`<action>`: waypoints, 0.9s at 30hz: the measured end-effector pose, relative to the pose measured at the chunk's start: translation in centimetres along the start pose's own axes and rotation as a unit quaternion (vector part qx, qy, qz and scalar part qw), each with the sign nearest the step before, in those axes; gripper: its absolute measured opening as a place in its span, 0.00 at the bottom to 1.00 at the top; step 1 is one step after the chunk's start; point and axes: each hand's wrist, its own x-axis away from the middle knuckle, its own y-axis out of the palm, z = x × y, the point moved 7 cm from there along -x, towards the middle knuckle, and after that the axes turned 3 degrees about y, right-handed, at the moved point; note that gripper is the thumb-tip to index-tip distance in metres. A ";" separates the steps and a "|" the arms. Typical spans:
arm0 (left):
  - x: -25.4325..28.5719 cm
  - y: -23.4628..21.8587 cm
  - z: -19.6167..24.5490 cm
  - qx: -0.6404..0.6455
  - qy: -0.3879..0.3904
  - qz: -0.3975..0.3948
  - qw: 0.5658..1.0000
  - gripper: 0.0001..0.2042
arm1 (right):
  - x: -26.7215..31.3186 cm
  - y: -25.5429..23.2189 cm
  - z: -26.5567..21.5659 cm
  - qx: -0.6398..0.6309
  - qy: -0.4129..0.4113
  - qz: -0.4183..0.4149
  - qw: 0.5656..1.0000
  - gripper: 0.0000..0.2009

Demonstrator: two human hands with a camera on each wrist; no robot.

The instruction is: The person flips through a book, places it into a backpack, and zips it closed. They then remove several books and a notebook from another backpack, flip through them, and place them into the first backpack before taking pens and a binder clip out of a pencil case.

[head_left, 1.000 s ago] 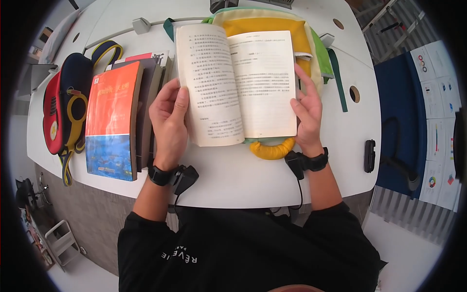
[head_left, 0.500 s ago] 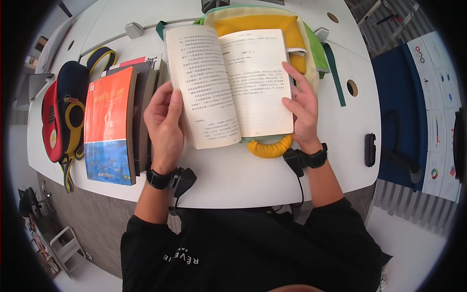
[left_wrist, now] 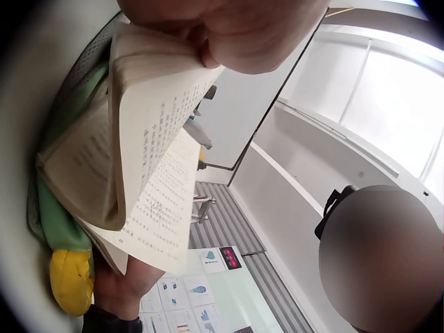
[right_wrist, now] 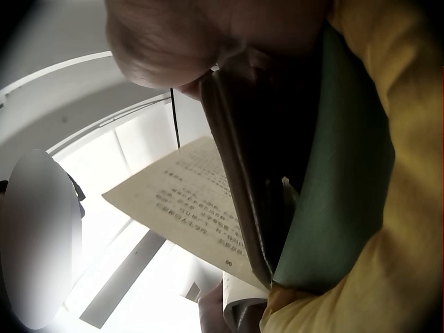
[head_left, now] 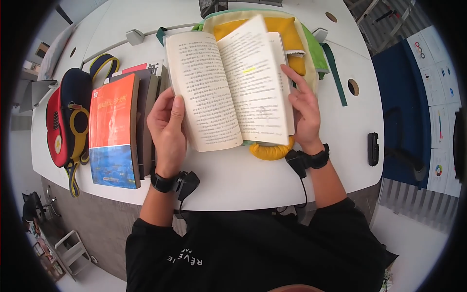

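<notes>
Red-and-navy bag: one, at the left, yellow-edged straps.
Book stack: at least three, just right of the bag; the orange-and-blue book lies on top.
Left hand: one, gripping the open book's left side, thumb on the page.
Open book: one, held between both hands, partly in front of the backpack; one leaf stands raised, blurred.
Backpack: one, yellow, green and cream.
Right hand: one, gripping the open book's right side.
Black case: one, close to the right table edge.
Edges: the book stack is near the left hand; white surface shows between the wrists and right of the right hand.
Surface: white tabletop, two round holes at right.
Room: grey-brown floor lower left; blue panel and printed sheets at right.
</notes>
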 end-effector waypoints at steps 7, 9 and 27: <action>0.0 0.3 0.6 0.003 0.015 0.005 1.000 0.15 | 0.0 -1.0 0.5 -0.005 0.001 0.002 1.000 0.29; 0.0 0.3 0.5 0.003 0.013 0.009 1.000 0.15 | -0.1 -0.6 0.6 -0.003 0.005 -0.009 1.000 0.29; -0.1 0.1 0.4 -0.011 -0.003 0.001 1.000 0.14 | -0.1 0.0 0.2 0.011 -0.003 0.000 1.000 0.34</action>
